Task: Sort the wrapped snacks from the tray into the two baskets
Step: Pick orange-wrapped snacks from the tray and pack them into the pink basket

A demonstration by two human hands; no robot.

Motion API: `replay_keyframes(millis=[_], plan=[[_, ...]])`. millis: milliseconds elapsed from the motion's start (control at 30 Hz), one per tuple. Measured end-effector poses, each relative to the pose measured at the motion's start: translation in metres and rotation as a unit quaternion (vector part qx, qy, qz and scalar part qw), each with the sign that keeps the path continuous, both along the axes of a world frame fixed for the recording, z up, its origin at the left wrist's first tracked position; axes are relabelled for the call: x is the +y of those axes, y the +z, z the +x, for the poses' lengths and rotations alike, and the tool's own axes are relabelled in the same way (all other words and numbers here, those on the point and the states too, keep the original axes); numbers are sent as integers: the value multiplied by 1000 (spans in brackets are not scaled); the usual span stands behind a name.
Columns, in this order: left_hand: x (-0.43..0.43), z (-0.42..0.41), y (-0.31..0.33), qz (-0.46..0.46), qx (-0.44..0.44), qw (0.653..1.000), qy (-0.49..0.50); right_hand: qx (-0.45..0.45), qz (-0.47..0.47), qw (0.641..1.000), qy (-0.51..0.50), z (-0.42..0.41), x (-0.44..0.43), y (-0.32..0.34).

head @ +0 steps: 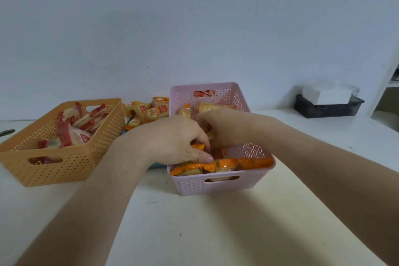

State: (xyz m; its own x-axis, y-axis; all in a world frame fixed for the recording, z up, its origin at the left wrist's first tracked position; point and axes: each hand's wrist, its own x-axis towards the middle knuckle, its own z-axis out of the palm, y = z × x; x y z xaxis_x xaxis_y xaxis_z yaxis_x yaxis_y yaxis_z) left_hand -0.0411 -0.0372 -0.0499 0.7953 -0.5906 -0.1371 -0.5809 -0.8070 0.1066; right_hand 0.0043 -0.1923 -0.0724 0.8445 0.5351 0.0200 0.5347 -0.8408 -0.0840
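A pink basket (224, 183) stands in the middle of the white table with several orange-wrapped snacks (224, 163) inside. Both hands reach into it. My left hand (174, 138) curls its fingers round an orange-wrapped snack at the basket's near left corner. My right hand (226, 125) is curled over the basket's middle; what its fingers hold is hidden. An orange basket (64, 170) at the left holds several red-wrapped snacks (75, 127). Between the baskets a pile of orange-wrapped snacks (146, 112) lies on a teal tray (154, 166), mostly hidden by my left arm.
A black tray (328, 108) with a white box (326, 94) sits at the back right by the wall. A white shelf edge (388, 84) stands at the far right. A dark object (7, 131) shows at the left edge.
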Motion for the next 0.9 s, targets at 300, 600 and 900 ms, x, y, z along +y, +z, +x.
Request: replay_keyframes(millis=[300, 600, 900], plan=[[0, -2, 5, 18, -49, 998, 37, 84, 20, 996, -8, -49, -30, 28], [1, 1, 3, 46, -122, 991, 22, -53, 140, 989, -19, -66, -28, 8], [4, 1, 7, 22, -47, 998, 23, 63, 62, 996, 5, -57, -30, 17]])
